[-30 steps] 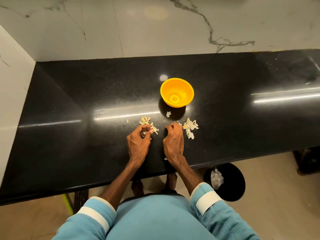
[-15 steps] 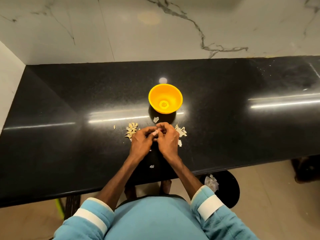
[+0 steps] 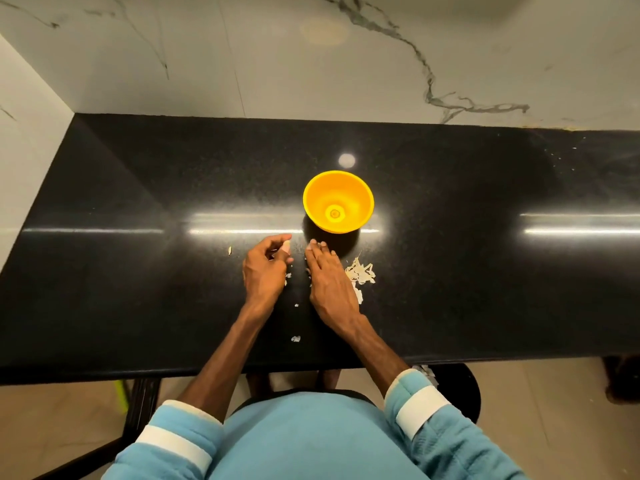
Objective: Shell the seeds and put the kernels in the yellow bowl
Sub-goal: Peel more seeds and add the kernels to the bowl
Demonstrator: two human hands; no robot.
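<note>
Pinching a pale seed (image 3: 285,247) in the left hand (image 3: 266,271), with the right hand (image 3: 332,285) flat and open near the yellow bowl (image 3: 313,188), probably for short drops.

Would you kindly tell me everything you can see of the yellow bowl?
The yellow bowl looks like smooth, glossy plastic, round with a wide rim tapering to a narrow base. It stands upright on the black countertop. A small round mark sits at its bottom centre; whether that is a kernel or moulding is unclear. Nothing touches it; the right hand lies just short of it.
</note>
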